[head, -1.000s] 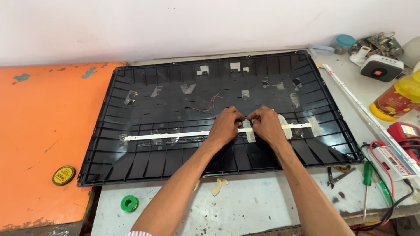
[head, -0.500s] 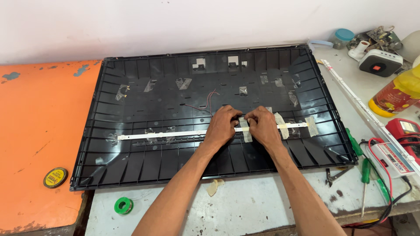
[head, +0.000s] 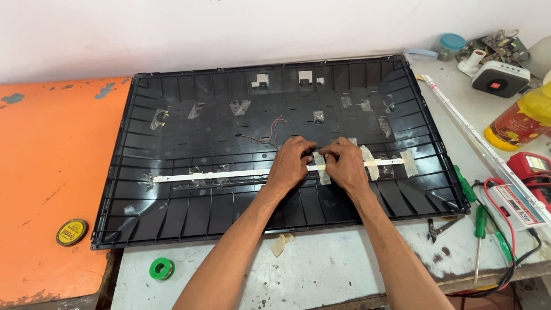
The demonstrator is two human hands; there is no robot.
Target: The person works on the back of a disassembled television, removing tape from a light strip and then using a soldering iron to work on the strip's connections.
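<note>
Head view: at nine o'clock an orange panel (head: pixel 51 172) carries a small round yellow tin (head: pixel 72 232), lid on, contents hidden. Toward seven o'clock a green solder spool (head: pixel 162 268) lies on the white bench (head: pixel 321 270). The middle is filled by a large black back tray (head: pixel 189 212); inside it lie a thin white strip (head: pixel 218 174) running from nine to three o'clock, red wires (head: pixel 267 133) and several tape patches. The left hand (head: pixel 290 163) and right hand (head: pixel 344 165) meet at the centre, fingertips pressed down on a tape piece (head: pixel 322 172) laid across the strip; both grips narrow, pinching flat rather than holding anything up. At three o'clock lie green screwdrivers (head: pixel 479 224) and a red meter (head: pixel 531 166); at two o'clock stands a yellow bottle (head: pixel 519 120), and at one o'clock a capped clear jar (head: pixel 449 46), contents unclear. Since the earlier frames the hands stay on the same tape spot, while the tray sits lower and more central in view
</note>
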